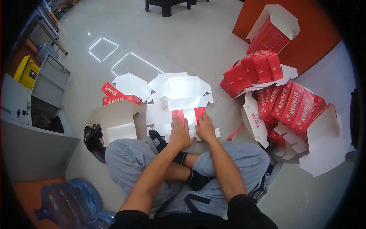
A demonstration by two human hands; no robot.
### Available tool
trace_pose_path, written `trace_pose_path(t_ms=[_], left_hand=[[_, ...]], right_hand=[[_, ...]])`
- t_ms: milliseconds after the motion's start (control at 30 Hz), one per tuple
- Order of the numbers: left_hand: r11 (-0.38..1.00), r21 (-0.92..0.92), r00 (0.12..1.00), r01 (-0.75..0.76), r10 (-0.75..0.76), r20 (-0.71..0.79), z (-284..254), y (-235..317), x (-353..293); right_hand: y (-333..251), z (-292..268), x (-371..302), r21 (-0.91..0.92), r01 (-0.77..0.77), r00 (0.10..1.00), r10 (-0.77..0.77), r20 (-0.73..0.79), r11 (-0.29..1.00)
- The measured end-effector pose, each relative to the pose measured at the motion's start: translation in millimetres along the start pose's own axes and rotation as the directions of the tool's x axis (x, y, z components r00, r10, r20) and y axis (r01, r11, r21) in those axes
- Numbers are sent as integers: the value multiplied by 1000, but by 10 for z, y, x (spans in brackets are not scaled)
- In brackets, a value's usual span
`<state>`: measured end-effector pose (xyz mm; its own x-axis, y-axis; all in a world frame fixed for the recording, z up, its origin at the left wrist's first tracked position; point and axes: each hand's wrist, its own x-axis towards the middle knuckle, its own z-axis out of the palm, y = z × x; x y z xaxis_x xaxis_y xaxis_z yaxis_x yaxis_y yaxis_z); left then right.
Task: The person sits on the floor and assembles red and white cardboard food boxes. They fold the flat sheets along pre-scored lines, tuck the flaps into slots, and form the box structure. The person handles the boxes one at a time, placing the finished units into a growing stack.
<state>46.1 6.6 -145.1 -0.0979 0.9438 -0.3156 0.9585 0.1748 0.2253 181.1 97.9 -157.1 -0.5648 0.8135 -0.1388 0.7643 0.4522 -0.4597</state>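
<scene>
A flat white cardboard box blank (pixel 155 113) lies on the floor before my crossed legs, and two of its flaps are folded in with their red printed side up. Stretched over the left red flap (pixel 178 113) is my left hand (pixel 180 131), its fingers lying flat and its thumb out to the right. My right hand (pixel 205 128) rests its fingertips on the right red flap (pixel 199 111), with no object seen in its grasp. Just beyond, another unfolded white blank (pixel 183 84) touches or overlaps the first.
Red folded boxes (pixel 293 105) stand piled in open cartons at the right, with more red boxes (pixel 251 68) farther back. At left are two red boxes (pixel 121 99), an open carton (pixel 120 128), sandals (pixel 93 142), a grey cabinet (pixel 38 141) and large blue water bottles (pixel 70 200).
</scene>
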Motion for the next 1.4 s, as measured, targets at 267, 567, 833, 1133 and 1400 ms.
trace_pose_path(t_ms=[267, 567, 833, 1133, 1400], left_hand=[[987, -129, 949, -100, 133, 284, 164, 193, -244], [47, -998, 943, -34, -330, -47, -518, 4, 79], [-165, -942, 947, -294, -187, -263, -912, -24, -31], [-410, -786, 860, -463, -422, -287, -1111, -237, -60], [-470, -729, 838, -498, -476, -266, -1159, -222, -228]], right_hand=[[330, 390, 96, 72, 11, 966, 8, -259, 997], [-201, -500, -85, 393, 176, 931, -23, -364, 902], [-612, -962, -313, 421, 387, 902, -244, -355, 821], [-1089, -1140, -511, -214, 362, 408, -361, -838, 907], [-806, -974, -534, 72, 683, 550, -447, -706, 727]])
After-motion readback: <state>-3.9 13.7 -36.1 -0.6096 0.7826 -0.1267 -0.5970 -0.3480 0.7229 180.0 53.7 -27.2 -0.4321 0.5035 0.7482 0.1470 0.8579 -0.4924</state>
